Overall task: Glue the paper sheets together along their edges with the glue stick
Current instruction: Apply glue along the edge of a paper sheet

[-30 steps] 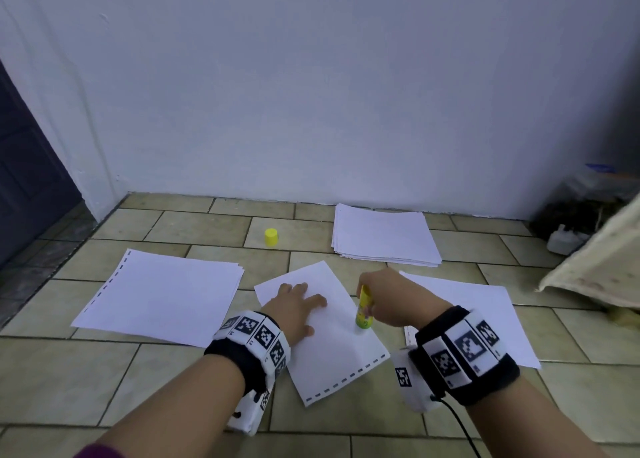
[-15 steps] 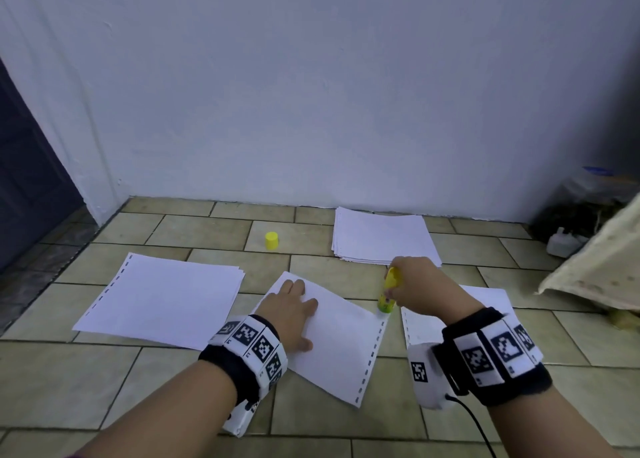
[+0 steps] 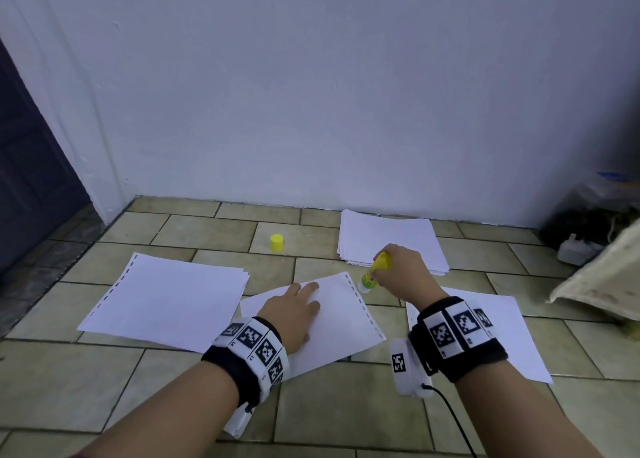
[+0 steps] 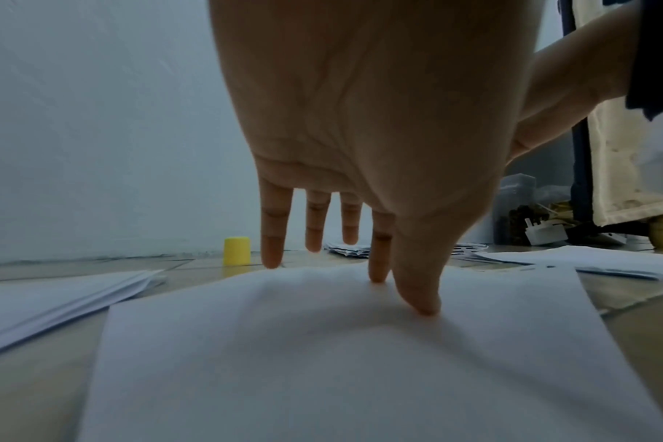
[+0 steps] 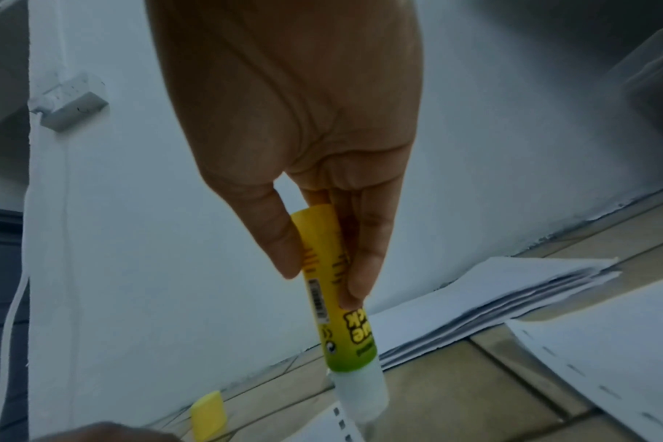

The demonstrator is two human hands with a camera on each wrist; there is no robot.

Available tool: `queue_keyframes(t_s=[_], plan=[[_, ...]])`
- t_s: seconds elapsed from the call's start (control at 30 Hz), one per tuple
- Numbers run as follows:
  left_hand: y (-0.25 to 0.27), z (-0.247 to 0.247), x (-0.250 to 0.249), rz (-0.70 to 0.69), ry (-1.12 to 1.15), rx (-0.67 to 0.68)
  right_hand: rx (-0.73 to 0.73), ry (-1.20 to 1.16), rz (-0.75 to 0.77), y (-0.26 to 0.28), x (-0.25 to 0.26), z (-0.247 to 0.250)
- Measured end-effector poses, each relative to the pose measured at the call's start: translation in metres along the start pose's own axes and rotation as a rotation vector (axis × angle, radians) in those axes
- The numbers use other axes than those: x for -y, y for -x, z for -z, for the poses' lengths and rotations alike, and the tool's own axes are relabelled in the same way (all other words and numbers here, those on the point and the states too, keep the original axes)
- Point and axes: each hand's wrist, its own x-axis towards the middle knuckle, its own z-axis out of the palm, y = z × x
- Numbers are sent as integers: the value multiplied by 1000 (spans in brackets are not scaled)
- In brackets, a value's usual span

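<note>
A white sheet point(image 3: 339, 322) with a dashed right edge lies on the tiled floor in front of me. My left hand point(image 3: 294, 310) rests flat on it, fingers straight, as the left wrist view point(image 4: 345, 239) shows. My right hand point(image 3: 398, 274) grips an uncapped yellow-green glue stick point(image 3: 374, 272), its white tip down at the far right corner of the sheet point(image 5: 341, 418). In the right wrist view the thumb and fingers pinch the glue stick point(image 5: 334, 299). The yellow cap point(image 3: 276, 242) stands on the floor beyond.
A pile of white sheets point(image 3: 391, 243) lies by the wall. Another stack point(image 3: 166, 302) lies at left and a single sheet point(image 3: 502, 333) at right under my right wrist. Clutter and a pale cloth-covered object point(image 3: 602, 277) sit at far right.
My right hand has run the glue stick along the sheet's dashed edge from the near end to the far corner. The sheet has turned under my left hand.
</note>
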Motion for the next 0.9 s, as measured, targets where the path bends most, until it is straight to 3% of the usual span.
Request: queue_keyframes(t_s=[0.2,0.4,0.73,0.9], plan=[[-9,-10,1,-27,95,9,-21,-41,40,-11,18,-17],[-10,-10,3,-5,97,0,60,43,54,-16,31,-27],[-8,-9,2,-8,84,11,294,286,69,15,12,0],[-7,-2,1,-6,61,56,319,320,77,31,5,6]])
